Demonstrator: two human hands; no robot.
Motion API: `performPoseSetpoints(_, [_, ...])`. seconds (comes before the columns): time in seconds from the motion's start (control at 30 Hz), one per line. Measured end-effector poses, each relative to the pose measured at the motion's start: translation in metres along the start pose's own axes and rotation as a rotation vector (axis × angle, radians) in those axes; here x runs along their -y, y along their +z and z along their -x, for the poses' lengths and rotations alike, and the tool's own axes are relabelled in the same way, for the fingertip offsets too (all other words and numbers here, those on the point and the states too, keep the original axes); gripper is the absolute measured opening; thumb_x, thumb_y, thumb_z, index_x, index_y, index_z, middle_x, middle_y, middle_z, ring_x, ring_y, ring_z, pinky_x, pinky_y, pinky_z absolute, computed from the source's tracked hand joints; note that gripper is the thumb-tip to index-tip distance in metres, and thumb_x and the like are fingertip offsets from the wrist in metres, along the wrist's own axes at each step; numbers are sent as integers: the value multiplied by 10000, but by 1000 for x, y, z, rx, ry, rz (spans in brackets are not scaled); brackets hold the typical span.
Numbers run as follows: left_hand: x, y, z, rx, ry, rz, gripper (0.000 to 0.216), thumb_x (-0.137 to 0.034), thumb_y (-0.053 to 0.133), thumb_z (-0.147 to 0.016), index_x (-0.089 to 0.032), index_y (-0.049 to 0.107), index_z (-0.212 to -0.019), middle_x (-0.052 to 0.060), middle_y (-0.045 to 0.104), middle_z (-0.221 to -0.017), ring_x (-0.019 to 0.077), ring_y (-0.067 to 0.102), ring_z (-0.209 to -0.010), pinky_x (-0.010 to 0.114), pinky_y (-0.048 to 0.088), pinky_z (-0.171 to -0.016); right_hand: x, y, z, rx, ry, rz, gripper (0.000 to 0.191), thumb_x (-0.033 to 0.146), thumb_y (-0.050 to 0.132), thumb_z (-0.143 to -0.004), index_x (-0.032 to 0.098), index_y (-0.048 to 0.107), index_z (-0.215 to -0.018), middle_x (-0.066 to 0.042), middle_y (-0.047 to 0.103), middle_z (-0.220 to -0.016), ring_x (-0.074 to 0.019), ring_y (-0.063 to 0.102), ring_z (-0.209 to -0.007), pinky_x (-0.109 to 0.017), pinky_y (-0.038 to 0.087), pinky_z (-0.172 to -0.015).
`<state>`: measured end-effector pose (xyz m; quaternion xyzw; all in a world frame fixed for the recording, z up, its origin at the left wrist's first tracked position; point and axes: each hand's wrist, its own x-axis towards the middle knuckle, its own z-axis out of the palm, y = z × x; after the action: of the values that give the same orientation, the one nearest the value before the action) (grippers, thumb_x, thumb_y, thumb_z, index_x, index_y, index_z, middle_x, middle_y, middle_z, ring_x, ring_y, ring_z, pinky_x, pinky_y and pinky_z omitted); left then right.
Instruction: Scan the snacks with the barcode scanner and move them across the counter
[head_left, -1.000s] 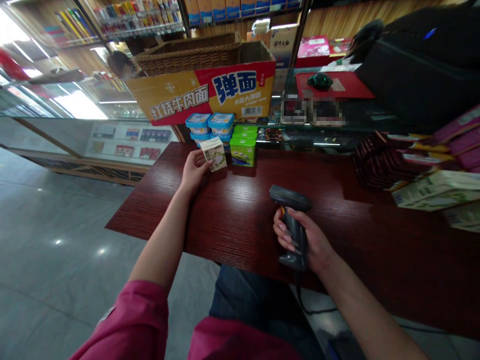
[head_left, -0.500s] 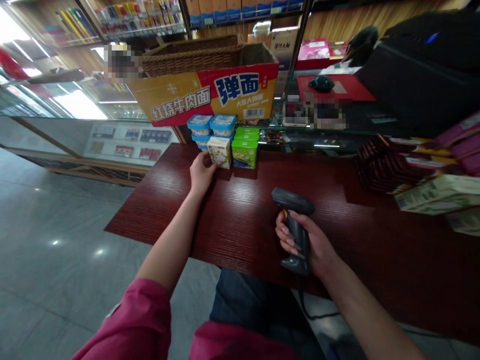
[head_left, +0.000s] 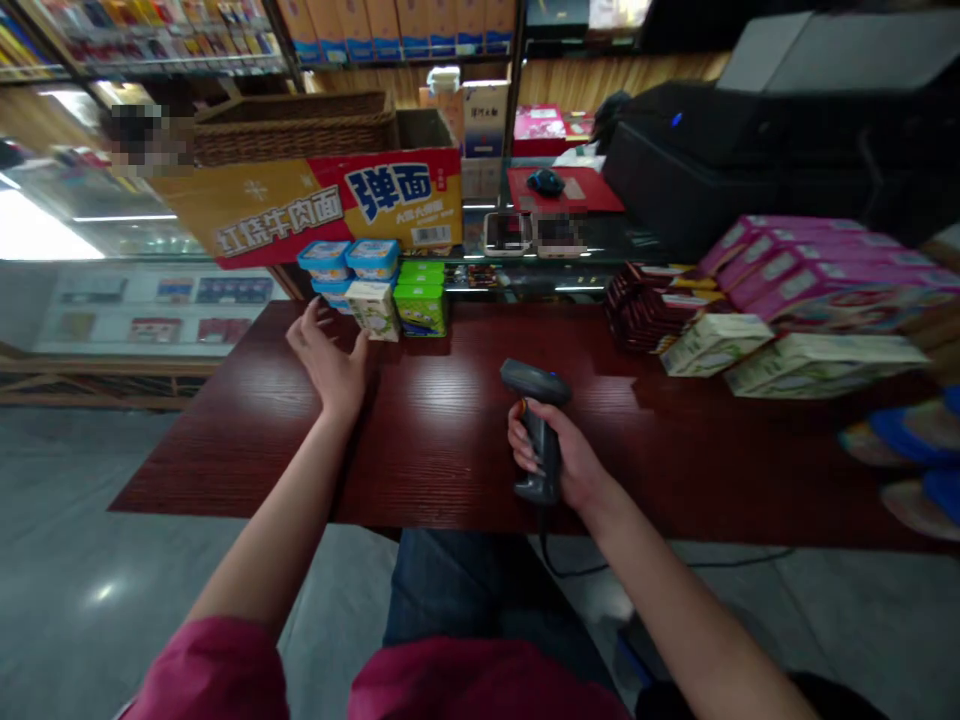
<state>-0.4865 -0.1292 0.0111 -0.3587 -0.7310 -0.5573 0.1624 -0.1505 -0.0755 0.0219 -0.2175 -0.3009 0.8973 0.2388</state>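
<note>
Just past the left grip (head_left: 326,365), spread and empty, carton (head_left: 374,312) stands beside green tin (head_left: 421,310); careless brush might tip it. Right grip (head_left: 571,452) wraps scanner (head_left: 546,468); cord (head_left: 562,574) below could snag, tugging it.

Left hand (head_left: 330,368): fingers parted, just beside the small pale carton (head_left: 375,308)
Right hand (head_left: 568,455): wrapped round the dark scanner (head_left: 535,380)
Green tins (head_left: 421,308): next to the carton, on the brown counter (head_left: 420,465)
</note>
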Motion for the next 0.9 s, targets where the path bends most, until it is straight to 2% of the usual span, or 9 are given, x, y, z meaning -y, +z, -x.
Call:
performPoseSetpoints(0.07, [-22, 5, 20, 26, 144, -46, 676, -241, 783, -822, -201, 527, -1446, 181, 484, -1457, 360, 482, -1417, 582, 425, -1244, 6, -12, 14, -61, -74, 4, 233, 414, 781, -831, 206, 676, -832, 33, 541, -647, -85, 400, -487, -174, 352, -387])
performPoseSetpoints(0.1, [-36, 11, 33, 106, 238, -44, 612, -254, 760, -857, -200, 542, -1426, 172, 510, -1411, 359, 484, -1402, 586, 431, -1237, 9, -19, 21, -90, -113, 1, 231, 414, 775, -836, 206, 672, -838, 36, 542, -643, -85, 401, -482, -177, 351, -383])
performPoseSetpoints(0.17, [-68, 30, 63, 357, 429, 6, 528, -268, 717, -911, -223, 558, -1413, 148, 550, -1348, 343, 528, -1347, 568, 476, -1200, 19, -36, 37, -144, -191, -16, 240, 412, 778, -833, 200, 667, -851, 41, 552, -645, -84, 407, -480, -179, 353, -376])
performPoseSetpoints(0.27, [-124, 74, 113, 719, 626, 146, 499, -228, 648, -959, -269, 540, -1445, 127, 560, -1358, 305, 573, -1318, 506, 515, -1173, 40, -65, 63, -231, -311, -56, 247, 399, 788, -824, 192, 657, -854, 52, 553, -632, -78, 411, -478, -170, 368, -379])
performPoseSetpoints(0.33, [-162, 113, 143, 817, 639, 286, 535, -169, 605, -958, -264, 504, -1475, 132, 538, -1400, 291, 559, -1356, 476, 503, -1194, 56, -85, 79, -300, -396, -86, 225, 376, 776, -839, 191, 649, -854, 52, 549, -626, -77, 425, -484, -161, 385, -390])
performPoseSetpoints(0.5, [-237, 216, 188, 800, 395, 484, 620, -159, 687, -909, -185, 446, -1479, 161, 495, -1407, 282, 563, -1338, 454, 477, -1209, 87, -119, 108, -442, -564, -204, 188, 350, 684, -906, 212, 586, -825, 51, 489, -592, -82, 394, -460, -142, 340, -363])
performPoseSetpoints(0.6, [-260, 253, 199, 824, 292, 393, 617, -211, 798, -864, -173, 506, -1406, 167, 518, -1378, 325, 554, -1340, 489, 458, -1204, 91, -125, 113, -456, -609, -279, 189, 346, 639, -937, 206, 575, -826, 51, 461, -599, -76, 381, -460, -136, 334, -368])
performPoseSetpoints(0.7, [-267, 263, 200, 862, 273, 275, 623, -264, 877, -814, -192, 560, -1345, 159, 561, -1348, 362, 556, -1330, 523, 460, -1169, 90, -125, 111, -450, -623, -299, 189, 341, 615, -952, 196, 582, -834, 53, 444, -609, -73, 382, -466, -141, 335, -377])
performPoseSetpoints(0.9, [-272, 256, 194, 866, 218, 222, 366, -265, 834, -848, -210, 634, -1150, 133, 631, -1234, 348, 601, -1236, 511, 493, -1083, 90, -124, 107, -445, -604, -308, 178, 312, 568, -981, 187, 592, -856, 46, 456, -615, -78, 375, -480, -146, 325, -384])
